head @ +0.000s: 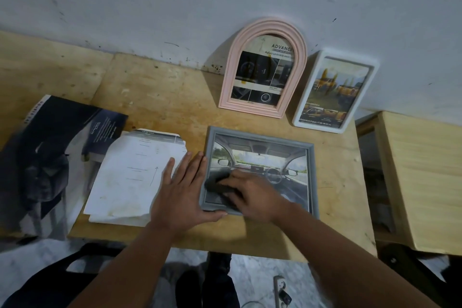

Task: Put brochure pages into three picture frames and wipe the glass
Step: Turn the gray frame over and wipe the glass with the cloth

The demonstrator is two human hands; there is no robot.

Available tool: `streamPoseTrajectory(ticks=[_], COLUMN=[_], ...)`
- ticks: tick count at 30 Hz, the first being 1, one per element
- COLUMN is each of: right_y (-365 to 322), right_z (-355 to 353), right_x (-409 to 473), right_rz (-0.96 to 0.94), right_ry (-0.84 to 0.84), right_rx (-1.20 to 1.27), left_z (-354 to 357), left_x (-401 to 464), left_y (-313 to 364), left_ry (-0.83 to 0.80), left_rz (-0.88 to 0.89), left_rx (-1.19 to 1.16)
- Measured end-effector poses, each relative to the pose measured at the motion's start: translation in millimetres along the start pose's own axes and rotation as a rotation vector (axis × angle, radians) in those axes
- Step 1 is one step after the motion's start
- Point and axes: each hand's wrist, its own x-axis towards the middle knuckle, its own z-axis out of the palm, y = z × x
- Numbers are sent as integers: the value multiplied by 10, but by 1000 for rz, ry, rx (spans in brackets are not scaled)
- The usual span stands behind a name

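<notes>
A grey rectangular frame (311, 170) lies flat on the wooden table (160, 97), holding a page that shows a car interior. My right hand (252, 195) presses a dark cloth (216, 182) on the glass at the frame's lower left. My left hand (185, 192) lies flat with fingers spread, braced against the frame's left edge and bottom left corner. A pink arched frame (230, 77) and a white frame (300, 112), each with a brochure page inside, lean against the wall behind.
A stack of white brochure pages (125, 177) lies left of my left hand. A dark brochure (50, 147) hangs over the table's left edge. A wooden box (420, 177) stands to the right. A power strip (281, 290) lies on the floor.
</notes>
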Motion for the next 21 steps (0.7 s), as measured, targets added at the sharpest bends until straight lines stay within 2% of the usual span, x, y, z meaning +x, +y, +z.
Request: streamPoseTrajectory(ticks=[2, 5, 7, 13, 16, 21], right_y=[44, 229, 283, 44, -97, -229], right_z=[-185, -437, -438, 38, 121, 151], right_x=[68, 315, 509, 555, 330, 40], right_rz=[66, 220, 296, 299, 194, -13], right_ry=[2, 257, 320, 251, 168, -139], right_rx=[115, 131, 59, -76, -176, -207], left_z=[-13, -25, -25, -8, 7, 27], left_x=[12, 24, 21, 26, 19, 9], left_y=[5, 19, 20, 16, 12, 6], left_ry=[-6, -12, -17, -12, -3, 23], left_rz=[-5, -10, -11, -8, -1, 6], left_rx=[4, 6, 9, 19, 17, 5])
